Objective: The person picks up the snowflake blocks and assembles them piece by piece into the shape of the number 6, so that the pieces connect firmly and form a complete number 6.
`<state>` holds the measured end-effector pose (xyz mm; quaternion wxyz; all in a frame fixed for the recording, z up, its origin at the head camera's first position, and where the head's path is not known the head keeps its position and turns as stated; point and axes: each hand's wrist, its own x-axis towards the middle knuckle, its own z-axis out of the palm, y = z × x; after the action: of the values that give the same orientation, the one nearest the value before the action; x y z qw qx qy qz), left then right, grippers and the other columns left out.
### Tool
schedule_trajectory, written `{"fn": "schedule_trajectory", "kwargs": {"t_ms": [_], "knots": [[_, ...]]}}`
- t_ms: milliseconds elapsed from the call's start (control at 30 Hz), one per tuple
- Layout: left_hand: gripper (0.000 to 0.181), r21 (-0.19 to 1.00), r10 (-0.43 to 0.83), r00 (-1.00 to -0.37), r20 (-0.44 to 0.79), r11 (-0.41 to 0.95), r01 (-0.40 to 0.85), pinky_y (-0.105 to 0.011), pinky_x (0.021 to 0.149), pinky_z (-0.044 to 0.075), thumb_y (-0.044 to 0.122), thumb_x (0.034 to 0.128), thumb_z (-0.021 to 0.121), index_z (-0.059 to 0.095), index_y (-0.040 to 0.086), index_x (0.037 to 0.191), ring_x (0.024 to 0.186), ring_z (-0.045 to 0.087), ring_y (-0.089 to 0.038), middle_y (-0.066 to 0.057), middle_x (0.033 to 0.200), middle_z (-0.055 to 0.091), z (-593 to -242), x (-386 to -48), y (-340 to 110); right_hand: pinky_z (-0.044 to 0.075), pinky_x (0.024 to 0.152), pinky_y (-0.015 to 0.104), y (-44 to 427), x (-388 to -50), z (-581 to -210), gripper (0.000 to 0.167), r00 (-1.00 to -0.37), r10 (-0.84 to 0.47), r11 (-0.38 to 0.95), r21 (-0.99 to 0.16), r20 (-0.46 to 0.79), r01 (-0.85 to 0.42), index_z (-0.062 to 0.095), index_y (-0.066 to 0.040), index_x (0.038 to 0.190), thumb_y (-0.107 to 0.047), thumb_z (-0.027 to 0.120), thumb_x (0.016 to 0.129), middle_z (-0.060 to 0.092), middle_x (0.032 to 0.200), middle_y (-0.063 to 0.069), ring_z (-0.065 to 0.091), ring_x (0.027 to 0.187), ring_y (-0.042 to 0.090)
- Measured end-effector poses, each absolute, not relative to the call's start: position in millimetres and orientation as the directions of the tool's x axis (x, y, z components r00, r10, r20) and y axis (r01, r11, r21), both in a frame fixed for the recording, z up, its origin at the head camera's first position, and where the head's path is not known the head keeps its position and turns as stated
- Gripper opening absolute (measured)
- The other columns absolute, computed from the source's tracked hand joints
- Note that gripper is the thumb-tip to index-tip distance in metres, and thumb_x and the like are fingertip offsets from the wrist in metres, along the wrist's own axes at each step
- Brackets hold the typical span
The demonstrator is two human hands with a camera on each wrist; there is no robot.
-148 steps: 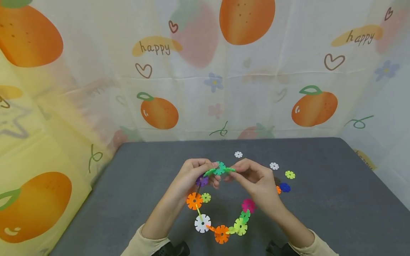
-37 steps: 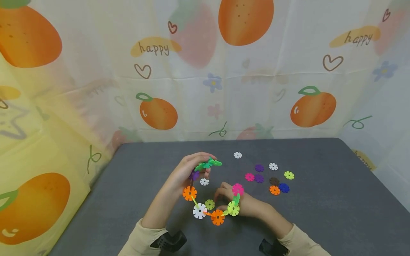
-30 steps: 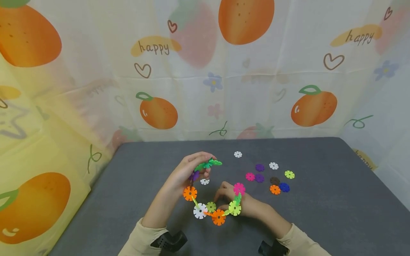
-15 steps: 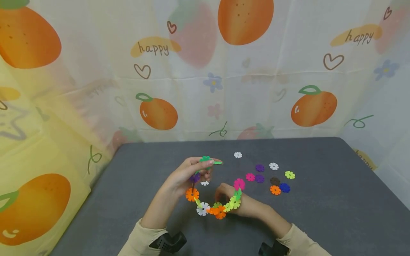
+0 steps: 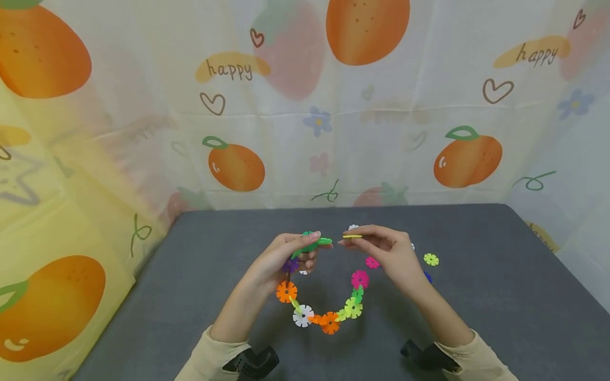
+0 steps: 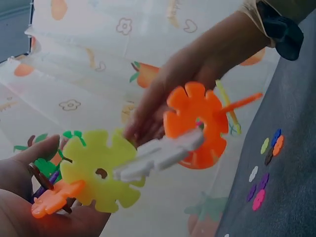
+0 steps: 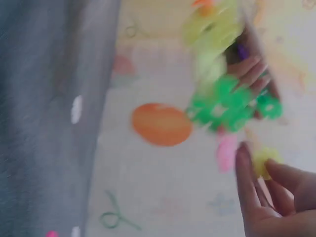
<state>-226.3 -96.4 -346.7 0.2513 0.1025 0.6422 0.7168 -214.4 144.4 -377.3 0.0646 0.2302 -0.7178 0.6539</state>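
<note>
My left hand (image 5: 276, 262) pinches a green snowflake disc (image 5: 310, 243) near one end of a curved chain of notched plastic discs. Another green disc (image 5: 326, 241) sticks out edge-on at that end. The chain hangs above the table through an orange disc (image 5: 286, 291), a white disc (image 5: 303, 316) and others to a pink disc (image 5: 360, 279) at its free end. In my right hand (image 5: 388, 254), thumb and fingers pinch a loose yellow disc (image 5: 352, 236), held flat and a little apart from the green end. The right wrist view is blurred.
Loose discs lie on the dark grey table (image 5: 476, 296): a yellow-green disc (image 5: 431, 259) at the right, a pink disc (image 5: 372, 262) and a white disc (image 5: 353, 227). My right hand partly hides several others. A fruit-printed cloth (image 5: 295, 153) hangs behind.
My right hand has risen from low behind the chain, bringing the yellow disc up beside the chain's green end. My left hand stays nearly in place, its grip on the green discs shifted.
</note>
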Motion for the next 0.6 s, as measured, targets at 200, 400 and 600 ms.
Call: {"fn": "schedule_trajectory", "kwargs": {"t_ms": [200,400,600], "knots": [[0.044,0.962,0.490,-0.851,-0.190,-0.082,-0.262,-0.022,0.059,0.038,0.038,0.0961,0.059,0.068,-0.003,0.109,0.056,0.045,-0.010,0.005,0.062,0.051,-344,-223,-96,0.058,0.087,0.027,139,-193,-356,0.026,-0.890,-0.210,0.038,-0.907,0.404,-0.420,0.068,-0.006,0.119,-0.012,0.065,0.093,0.076,0.106,0.002,0.073,0.098,0.017],[0.046,0.957,0.519,-0.837,-0.173,-0.112,-0.267,-0.023,0.062,0.041,0.036,0.0969,0.058,0.066,-0.006,0.113,0.057,0.045,-0.010,0.005,0.063,0.051,-342,-218,-95,0.054,0.093,0.024,130,-185,-355,0.029,-0.851,-0.181,0.036,-0.861,0.493,-0.507,0.068,-0.004,0.120,-0.002,0.065,0.091,0.065,0.129,0.013,0.067,0.112,0.011],[0.039,0.960,0.529,-0.833,-0.161,-0.112,-0.257,-0.023,0.061,0.040,0.035,0.0979,0.057,0.071,0.000,0.106,0.057,0.045,-0.010,0.006,0.063,0.051,-341,-216,-94,0.055,0.092,0.024,126,-180,-356,0.028,-0.820,-0.163,0.049,-0.826,0.548,-0.562,0.069,-0.001,0.117,0.001,0.067,0.089,0.064,0.130,0.014,0.065,0.115,0.009]]}}
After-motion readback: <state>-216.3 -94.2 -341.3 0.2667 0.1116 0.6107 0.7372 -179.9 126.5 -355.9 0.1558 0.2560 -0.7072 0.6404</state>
